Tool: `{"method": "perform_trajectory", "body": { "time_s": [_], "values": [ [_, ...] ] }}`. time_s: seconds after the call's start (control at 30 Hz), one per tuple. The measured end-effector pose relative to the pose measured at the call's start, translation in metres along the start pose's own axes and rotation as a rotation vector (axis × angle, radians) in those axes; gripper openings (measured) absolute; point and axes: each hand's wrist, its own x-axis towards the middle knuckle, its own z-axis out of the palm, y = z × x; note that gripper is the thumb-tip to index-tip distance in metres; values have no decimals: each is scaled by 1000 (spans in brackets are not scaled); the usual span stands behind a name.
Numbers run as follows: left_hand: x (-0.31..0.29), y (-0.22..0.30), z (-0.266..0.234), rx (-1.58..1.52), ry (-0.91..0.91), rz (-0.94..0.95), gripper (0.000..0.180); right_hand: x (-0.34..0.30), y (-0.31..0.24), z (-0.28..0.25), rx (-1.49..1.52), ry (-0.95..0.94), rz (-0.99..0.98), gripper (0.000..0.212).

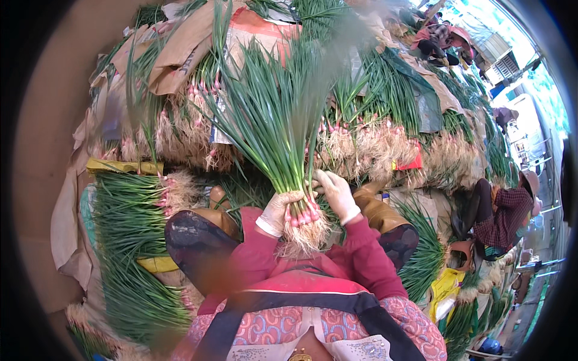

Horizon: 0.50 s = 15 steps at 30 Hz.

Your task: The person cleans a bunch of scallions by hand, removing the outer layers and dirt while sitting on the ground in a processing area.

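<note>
A thick bunch of spring onions point(286, 138) stands upright in front of my chest, green leaves fanned upward and away. Its pink bulbs point(301, 212) and pale stringy roots point(305, 236) hang at the near end. My left hand point(279, 210), in a whitish glove, is closed around the bunch just above the bulbs. At the right side of the stems is my right hand point(335, 191), gloved too, its fingers bent and pressed together against the bunch's edge. What its fingertips pinch, if anything, is too small to make out.
Rows of spring onions point(361, 138) lie across the far side, partly under brown paper sacks point(186, 51). More bundles point(132, 210) are stacked at my left, beside a yellow strip point(123, 166). A person in a checked shirt point(509, 216) sits at the right; another point(445, 42) is farther back.
</note>
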Motion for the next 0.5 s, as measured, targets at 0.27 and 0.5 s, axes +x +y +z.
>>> {"method": "perform_trajectory", "body": {
  "time_s": [0.27, 0.5],
  "values": [
    [-1, -10, -11, 98, 112, 29, 36, 21, -21, 25, -375, 88, 127, 35],
    [-2, -5, -20, 128, 32, -69, 29, 1, -45, 22, -705, 238, -198, 23]
  ]
}}
